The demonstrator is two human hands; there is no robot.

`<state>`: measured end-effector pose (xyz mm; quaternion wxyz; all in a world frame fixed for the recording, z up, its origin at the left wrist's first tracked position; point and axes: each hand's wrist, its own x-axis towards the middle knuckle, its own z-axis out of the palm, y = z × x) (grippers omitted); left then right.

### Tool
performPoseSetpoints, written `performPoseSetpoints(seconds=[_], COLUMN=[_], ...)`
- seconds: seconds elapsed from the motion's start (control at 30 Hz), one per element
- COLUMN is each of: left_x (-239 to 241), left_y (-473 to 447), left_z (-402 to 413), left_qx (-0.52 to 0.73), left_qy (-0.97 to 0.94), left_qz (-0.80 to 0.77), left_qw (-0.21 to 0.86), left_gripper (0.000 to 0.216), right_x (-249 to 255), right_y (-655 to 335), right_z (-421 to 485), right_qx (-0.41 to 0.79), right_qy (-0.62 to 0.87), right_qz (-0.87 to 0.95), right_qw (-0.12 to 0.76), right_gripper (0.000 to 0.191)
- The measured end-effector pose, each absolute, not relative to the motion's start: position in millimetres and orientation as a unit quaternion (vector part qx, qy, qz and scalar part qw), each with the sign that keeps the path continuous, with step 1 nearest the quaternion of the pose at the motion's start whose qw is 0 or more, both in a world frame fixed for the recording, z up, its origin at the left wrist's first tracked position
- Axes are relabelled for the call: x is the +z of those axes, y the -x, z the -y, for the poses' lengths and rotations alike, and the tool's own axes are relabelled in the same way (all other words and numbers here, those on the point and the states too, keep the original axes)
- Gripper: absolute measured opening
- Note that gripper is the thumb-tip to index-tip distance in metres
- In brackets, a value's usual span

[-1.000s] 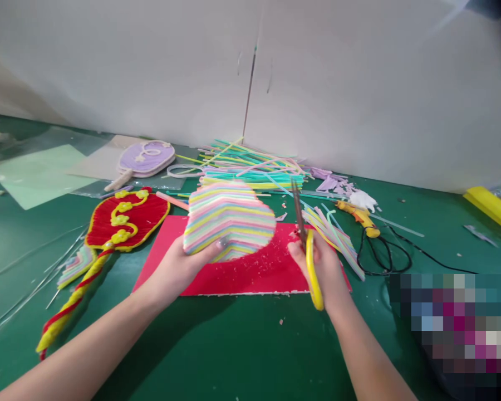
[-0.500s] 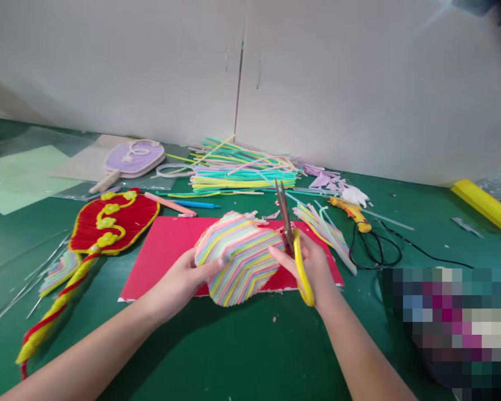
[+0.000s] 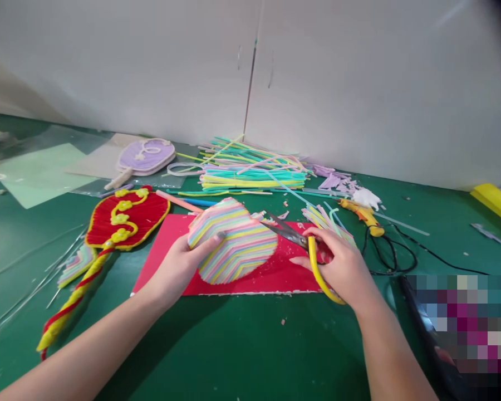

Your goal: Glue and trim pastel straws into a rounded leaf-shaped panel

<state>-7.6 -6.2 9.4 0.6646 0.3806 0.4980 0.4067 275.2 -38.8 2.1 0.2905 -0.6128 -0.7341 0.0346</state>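
My left hand point(image 3: 179, 264) grips a rounded fan-like piece point(image 3: 234, 239) made of pastel striped straws, held over a red sheet point(image 3: 275, 273) on the green table. My right hand point(image 3: 342, 267) is closed on yellow-handled scissors point(image 3: 300, 245). Their blades point left and meet the upper right edge of the striped piece, where short straw ends stick out.
A heap of coloured straws point(image 3: 250, 170) lies behind, a red and yellow fan point(image 3: 125, 217) and a purple fan point(image 3: 146, 156) to the left. A yellow glue gun point(image 3: 361, 214) with black cable lies right. Pale board walls the back. A blurred-out patch sits low right.
The scissors swung from pointing up and away to pointing left at the piece's edge. My left hand lowered and turned the striped piece over the red sheet.
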Motion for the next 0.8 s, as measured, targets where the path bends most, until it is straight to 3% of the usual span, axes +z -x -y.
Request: performPoseSetpoints(seconds=[0.8], left_x=[15.6], left_y=[4.8], left_z=[9.3], left_qx=[0.414], left_qy=[-0.354], left_qz=[-0.502], left_qw=[0.672], left_gripper=[0.049], right_x=[5.4], right_y=[-261.9], right_z=[41.3], right_qx=[-0.089], right_qy=[0.584], right_qz=[0.749], right_qw=[0.301], right_gripper=[0.04])
